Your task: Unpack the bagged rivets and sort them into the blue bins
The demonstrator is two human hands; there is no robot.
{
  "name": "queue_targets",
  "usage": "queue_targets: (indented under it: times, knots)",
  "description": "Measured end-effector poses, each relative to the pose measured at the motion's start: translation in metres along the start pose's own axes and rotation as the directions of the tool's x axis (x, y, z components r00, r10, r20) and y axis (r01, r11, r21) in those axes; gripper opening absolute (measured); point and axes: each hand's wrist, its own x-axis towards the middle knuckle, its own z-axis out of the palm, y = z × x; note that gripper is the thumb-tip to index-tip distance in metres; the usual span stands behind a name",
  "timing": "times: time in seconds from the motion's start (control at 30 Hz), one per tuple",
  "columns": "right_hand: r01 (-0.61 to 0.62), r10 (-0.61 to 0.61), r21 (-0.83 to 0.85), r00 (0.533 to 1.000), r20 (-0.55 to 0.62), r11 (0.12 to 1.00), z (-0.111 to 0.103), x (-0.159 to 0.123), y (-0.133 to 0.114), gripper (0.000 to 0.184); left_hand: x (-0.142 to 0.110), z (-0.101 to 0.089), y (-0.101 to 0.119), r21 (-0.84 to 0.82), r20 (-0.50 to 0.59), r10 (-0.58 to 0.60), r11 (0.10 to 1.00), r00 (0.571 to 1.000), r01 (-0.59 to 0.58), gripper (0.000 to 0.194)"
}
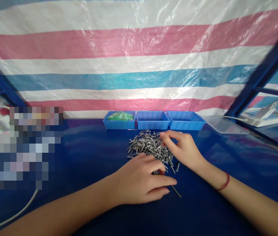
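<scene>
A heap of small silver metal fasteners (147,142), thin pin-like pieces that look like rivets or screws, lies on the blue tabletop. My left hand (143,183) is palm down at the heap's near edge, its fingers apart and covering part of it. Beside its fingertips a long thin screw (176,191) lies by itself. On the heap's right side, my right hand (184,147) has thumb and fingertips drawn together in a pinch; whatever is between them is too small to tell. A short screw (177,167) lies just below that hand.
Behind the heap stand three blue bins: a left bin (119,125) with a green plastic bag (120,116), a middle bin (153,125) and a right bin (188,125). A clear lid (227,125) lies right of them. A white cable (22,209) runs at left. Striped sheeting hangs behind.
</scene>
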Motion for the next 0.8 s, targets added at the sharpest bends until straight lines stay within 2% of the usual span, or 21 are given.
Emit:
queue_targets:
  times: [0.13, 0.23, 0.33, 0.43, 0.5, 0.6, 0.67, 0.8]
  knots:
    - [0.016, -0.016, 0.048, 1.000, 0.004, 0.999, 0.004, -0.003, 0.000, 0.036, 0.007, 0.010, 0.011, -0.010, 0.003, -0.029, 1.000, 1.000, 0.029, 0.012]
    - [0.042, -0.040, 0.067, 0.999, -0.029, 0.997, 0.002, -0.007, -0.002, 0.033, 0.007, 0.015, 0.013, 0.019, -0.048, -0.011, 1.000, 0.999, 0.012, 0.017]
    - [0.016, -0.014, 0.141, 1.000, -0.016, 0.990, -0.002, -0.011, -0.006, 0.034, 0.004, 0.009, 0.009, 0.016, -0.121, -0.096, 0.995, 0.988, 0.099, 0.018]
    - [-0.055, 0.011, 0.284, 0.988, 0.154, 0.957, -0.005, -0.013, -0.012, 0.041, 0.001, -0.003, -0.002, -0.136, -0.232, -0.297, 0.953, 0.926, 0.271, 0.013]
    - [-0.087, -0.012, 0.360, 0.965, 0.263, 0.929, -0.004, -0.014, -0.017, 0.041, 0.000, -0.008, -0.009, -0.268, -0.293, -0.437, 0.891, 0.850, 0.366, 0.009]
    - [-0.145, -0.012, 0.448, 0.944, 0.330, 0.882, 0.000, -0.016, -0.022, 0.032, -0.001, -0.008, -0.014, -0.422, -0.325, -0.580, 0.796, 0.747, 0.435, 0.006]
    - [-0.205, 0.026, 0.521, 0.943, 0.331, 0.828, 0.003, -0.017, -0.024, 0.023, -0.001, -0.004, -0.013, -0.486, -0.329, -0.612, 0.763, 0.719, 0.427, 0.006]
    - [-0.240, 0.051, 0.587, 0.946, 0.319, 0.773, 0.004, -0.018, -0.026, 0.023, 0.000, 0.001, -0.007, -0.562, -0.331, -0.621, 0.735, 0.711, 0.379, 0.008]
